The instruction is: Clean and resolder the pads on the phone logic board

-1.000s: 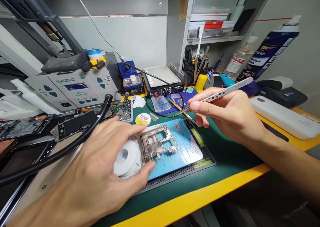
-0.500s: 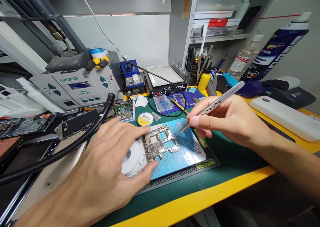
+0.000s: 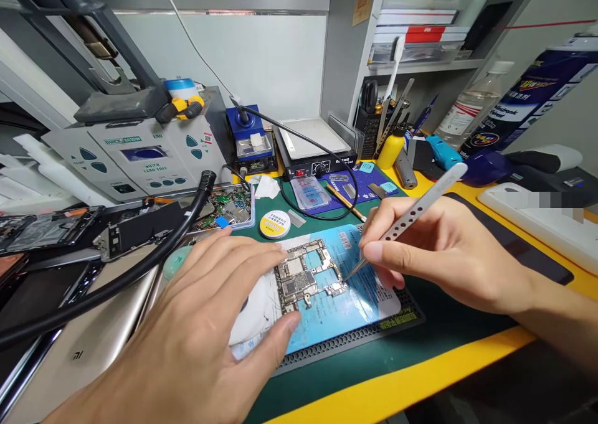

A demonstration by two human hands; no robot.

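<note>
A bare phone circuit board (image 3: pixel 308 276) lies on a blue card (image 3: pixel 348 293) on a dark perforated mat (image 3: pixel 402 315). My left hand (image 3: pixel 200 337) rests flat beside it, fingers spread, with index and thumb touching the board's left edge and covering part of a white tape roll (image 3: pixel 255 309). My right hand (image 3: pixel 443 249) pinches silver perforated tweezers (image 3: pixel 411 215), whose tip touches down at the board's right edge.
A grey soldering station (image 3: pixel 140 159), a black hose (image 3: pixel 116 274), opened phones and a tray of parts fill the left. A blue iron stand (image 3: pixel 250 141), a hot plate (image 3: pixel 313 147), a yellow tin (image 3: pixel 275 223), a tool cup, bottles and a spray can stand behind. The bench's yellow edge (image 3: pixel 420 380) runs in front.
My right hand has brought the tweezers down and left, from above the mat's far side to the board's right edge. My left hand has stayed on the board.
</note>
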